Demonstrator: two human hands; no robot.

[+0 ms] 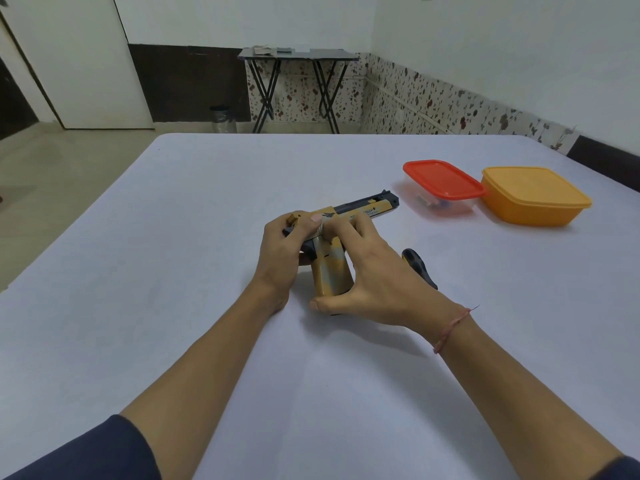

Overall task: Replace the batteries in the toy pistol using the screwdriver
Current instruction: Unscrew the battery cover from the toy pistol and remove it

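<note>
Two bare forearms are reaching out over the table (173, 237). The left hand (280, 258) is curling round the rear of the pistol (360, 211), its thumb lying on the slide. The right hand (374, 282) is gripping it too, with fingers bent over the slide and the thumb stretching under the butt. The screwdriver (420, 270) is lying just right of that hand.

- table (173, 271): pale lavender cloth, fills the lower frame
- toy pistol (367, 207): centre, tan and black, muzzle pointing right; contact with the cloth unclear
- screwdriver (420, 268): dark handle, lying flat right of centre
- clear box (445, 202), red lid: mid right
- orange box (533, 199), lid on: far right, just beside the clear one
</note>
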